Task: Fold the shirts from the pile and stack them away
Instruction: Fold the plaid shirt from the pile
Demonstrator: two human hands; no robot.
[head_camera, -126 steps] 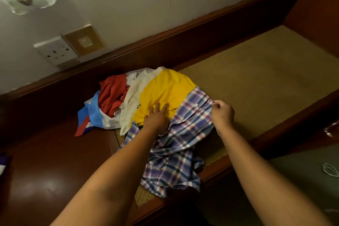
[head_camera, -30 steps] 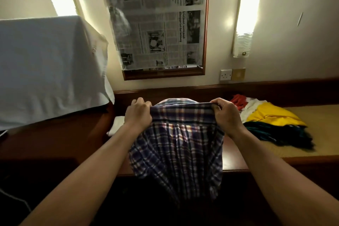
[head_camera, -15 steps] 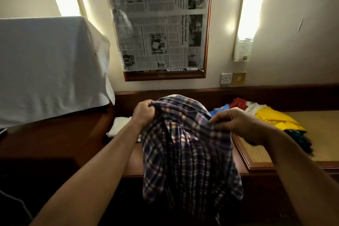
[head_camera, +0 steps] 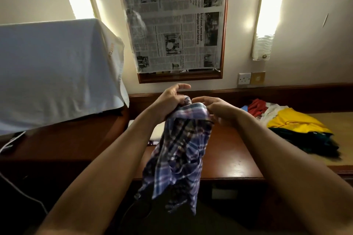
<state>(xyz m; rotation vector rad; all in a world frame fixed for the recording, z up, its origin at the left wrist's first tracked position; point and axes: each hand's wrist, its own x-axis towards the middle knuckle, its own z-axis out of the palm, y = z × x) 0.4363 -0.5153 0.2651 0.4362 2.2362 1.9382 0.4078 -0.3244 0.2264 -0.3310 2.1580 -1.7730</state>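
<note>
A blue plaid shirt hangs bunched in the air above the front of the wooden desk. My left hand grips its top edge from the left, with some fingers lifted. Close beside it, my right hand pinches the same top edge from the right. The pile of shirts lies at the right on a woven mat: yellow on top, dark green under it, red and white behind.
A white folded cloth lies on the desk behind the plaid shirt. A large box under a white sheet fills the left side. A newspaper-covered frame and a wall socket are on the wall behind. White cable lies at left.
My hands lifted the plaid shirt off the pile and held it spread by its top edge. They have since come together, so the shirt now hangs narrow and bunched.
</note>
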